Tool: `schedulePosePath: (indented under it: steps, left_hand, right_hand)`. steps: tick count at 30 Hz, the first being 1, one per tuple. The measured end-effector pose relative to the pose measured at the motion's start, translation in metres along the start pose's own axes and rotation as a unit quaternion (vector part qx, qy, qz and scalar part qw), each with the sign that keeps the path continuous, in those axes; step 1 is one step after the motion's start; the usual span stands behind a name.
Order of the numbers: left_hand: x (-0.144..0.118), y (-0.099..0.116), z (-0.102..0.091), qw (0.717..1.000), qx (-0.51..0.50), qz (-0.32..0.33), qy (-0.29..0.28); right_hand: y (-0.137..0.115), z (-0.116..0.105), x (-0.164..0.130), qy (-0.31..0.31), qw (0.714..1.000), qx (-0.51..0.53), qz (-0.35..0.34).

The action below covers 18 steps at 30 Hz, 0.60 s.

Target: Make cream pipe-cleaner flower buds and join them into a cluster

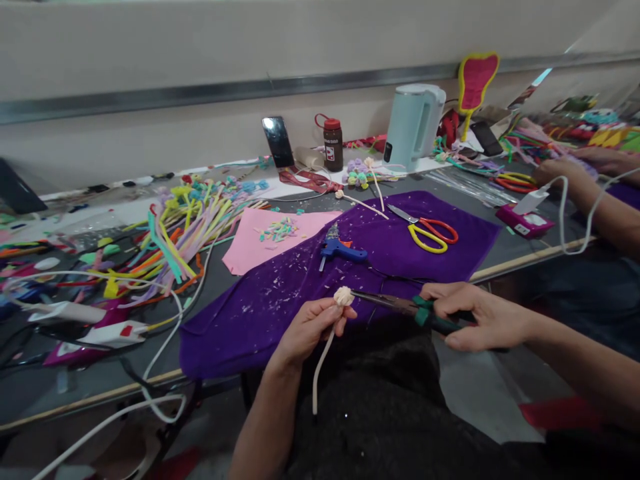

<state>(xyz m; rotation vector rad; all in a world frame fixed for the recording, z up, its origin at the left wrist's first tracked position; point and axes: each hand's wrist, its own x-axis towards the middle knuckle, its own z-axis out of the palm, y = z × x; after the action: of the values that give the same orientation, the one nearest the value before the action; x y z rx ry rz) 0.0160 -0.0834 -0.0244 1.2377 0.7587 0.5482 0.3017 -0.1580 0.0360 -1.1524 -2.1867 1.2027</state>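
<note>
A cloth is lying on the table, at its near edge. On the cloth, a glue gun is lying left of the scissors. A paper sheet is lying just left of the glue gun, partly under the cloth. Pipe cleaners are lying further left. A kettle is standing far behind the scissors, and a bottle and a phone are standing left of it.

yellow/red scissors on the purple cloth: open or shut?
Open. The scissors lie flat on the purple cloth, handle loops spread apart, no hand on them.
</note>
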Motion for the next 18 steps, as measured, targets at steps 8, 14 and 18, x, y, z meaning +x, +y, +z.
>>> schedulePosePath:
  steps: [8, 14, 18]
  left_hand:
    - [-0.0007, 0.0014, 0.0064, 0.997, 0.065, 0.010, 0.027]
    - [0.0015, -0.0014, 0.0084, 0.991, 0.117, 0.032, 0.064]
    - [0.0019, -0.0028, 0.0090, 0.984, 0.153, 0.055, 0.067]
  right_hand:
    - [0.0053, 0.0034, -0.0003, 0.007, 1.000, 0.001, -0.009]
    - [0.0047, 0.0045, -0.0037, 0.004, 1.000, 0.009, -0.003]
    - [0.0048, 0.0051, -0.0049, 0.005, 1.000, 0.007, 0.001]
